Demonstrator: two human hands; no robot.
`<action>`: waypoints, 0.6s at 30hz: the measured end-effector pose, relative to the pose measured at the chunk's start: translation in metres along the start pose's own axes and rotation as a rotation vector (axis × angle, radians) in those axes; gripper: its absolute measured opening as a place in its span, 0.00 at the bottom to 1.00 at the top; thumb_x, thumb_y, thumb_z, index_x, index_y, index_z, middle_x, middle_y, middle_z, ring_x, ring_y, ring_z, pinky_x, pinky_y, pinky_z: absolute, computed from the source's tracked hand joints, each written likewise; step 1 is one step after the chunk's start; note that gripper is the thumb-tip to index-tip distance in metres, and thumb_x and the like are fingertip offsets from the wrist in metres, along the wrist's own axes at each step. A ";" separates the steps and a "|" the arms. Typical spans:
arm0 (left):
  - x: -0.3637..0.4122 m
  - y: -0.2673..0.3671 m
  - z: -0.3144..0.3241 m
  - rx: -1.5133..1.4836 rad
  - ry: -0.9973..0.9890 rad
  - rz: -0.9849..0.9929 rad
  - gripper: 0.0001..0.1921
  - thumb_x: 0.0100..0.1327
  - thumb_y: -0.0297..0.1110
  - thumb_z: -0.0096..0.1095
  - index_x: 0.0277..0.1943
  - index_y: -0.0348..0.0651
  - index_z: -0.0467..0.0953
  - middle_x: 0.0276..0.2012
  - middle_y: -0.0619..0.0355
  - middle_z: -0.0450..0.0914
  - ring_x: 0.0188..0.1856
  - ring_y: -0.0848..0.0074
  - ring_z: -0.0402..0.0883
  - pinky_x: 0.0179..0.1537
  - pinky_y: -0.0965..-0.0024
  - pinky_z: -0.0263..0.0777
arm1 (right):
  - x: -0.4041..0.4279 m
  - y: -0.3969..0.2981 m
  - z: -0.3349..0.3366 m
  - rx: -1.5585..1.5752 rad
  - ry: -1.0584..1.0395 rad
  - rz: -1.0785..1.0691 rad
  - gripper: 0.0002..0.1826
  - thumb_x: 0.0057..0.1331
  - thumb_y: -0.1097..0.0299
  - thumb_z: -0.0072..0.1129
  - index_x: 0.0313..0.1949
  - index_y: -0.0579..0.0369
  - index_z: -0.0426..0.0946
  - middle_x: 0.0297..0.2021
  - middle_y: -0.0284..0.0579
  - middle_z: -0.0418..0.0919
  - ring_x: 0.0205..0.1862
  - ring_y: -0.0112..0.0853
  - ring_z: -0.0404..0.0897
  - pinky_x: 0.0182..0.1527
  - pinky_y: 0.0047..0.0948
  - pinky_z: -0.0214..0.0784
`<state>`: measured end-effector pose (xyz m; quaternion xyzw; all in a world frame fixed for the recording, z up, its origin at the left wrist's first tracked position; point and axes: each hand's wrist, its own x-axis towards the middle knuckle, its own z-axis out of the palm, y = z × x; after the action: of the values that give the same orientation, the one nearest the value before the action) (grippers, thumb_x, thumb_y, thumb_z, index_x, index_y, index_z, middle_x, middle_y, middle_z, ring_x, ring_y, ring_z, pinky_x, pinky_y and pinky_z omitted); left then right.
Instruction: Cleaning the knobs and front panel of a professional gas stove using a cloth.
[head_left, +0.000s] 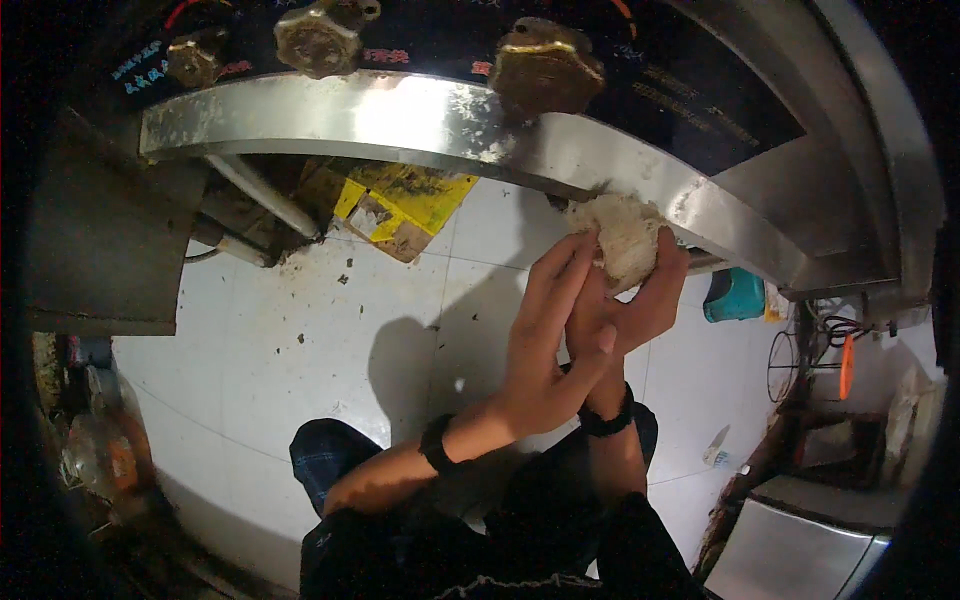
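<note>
My right hand (641, 322) grips a crumpled off-white scrubbing pad or cloth (626, 238), with a finger along its right side. My left hand (547, 330) lies close against the right one, its fingertips at the pad's left edge and its thumb apart. Whether the left fingers pinch the pad is hard to tell. The pad is just at the lower edge of a stainless steel front rail (420, 112), near a brown grimy patch. Above the rail runs a black control panel (675, 97) with grimy metal knobs, among them a large one (547, 71).
White floor tiles (247, 390) bear scattered dark crumbs. Under the rail lie a yellow-and-brown cardboard piece (405, 202) and a metal pipe leg (262, 199). A teal plastic object (731, 295), a small bottle (724, 459) and a steel box (795, 544) are to the right.
</note>
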<state>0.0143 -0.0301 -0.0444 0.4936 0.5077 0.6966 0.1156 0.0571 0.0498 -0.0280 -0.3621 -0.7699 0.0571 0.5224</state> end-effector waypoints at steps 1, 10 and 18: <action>0.000 0.002 0.001 -0.008 -0.001 0.003 0.35 0.64 0.28 0.55 0.72 0.31 0.51 0.70 0.39 0.54 0.69 0.47 0.58 0.69 0.55 0.53 | -0.004 0.006 0.004 -0.007 0.003 -0.004 0.29 0.56 0.64 0.66 0.54 0.63 0.69 0.43 0.50 0.76 0.41 0.41 0.77 0.44 0.35 0.71; -0.007 -0.005 -0.039 0.030 0.509 -0.208 0.31 0.71 0.39 0.43 0.71 0.29 0.52 0.70 0.42 0.58 0.70 0.59 0.60 0.69 0.62 0.53 | -0.013 -0.060 0.067 0.069 -0.181 -0.225 0.28 0.57 0.58 0.62 0.56 0.57 0.72 0.42 0.47 0.75 0.36 0.38 0.78 0.34 0.36 0.73; 0.026 -0.005 -0.156 -0.400 0.936 -0.240 0.22 0.71 0.44 0.42 0.58 0.39 0.72 0.54 0.55 0.77 0.58 0.70 0.75 0.60 0.67 0.65 | -0.016 -0.167 0.147 0.485 -0.237 -0.417 0.19 0.56 0.71 0.57 0.49 0.54 0.71 0.37 0.44 0.73 0.31 0.41 0.81 0.29 0.39 0.74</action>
<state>-0.1255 -0.1031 -0.0336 0.0360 0.4151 0.9078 0.0476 -0.1469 -0.0395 -0.0280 -0.0527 -0.8467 0.1720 0.5007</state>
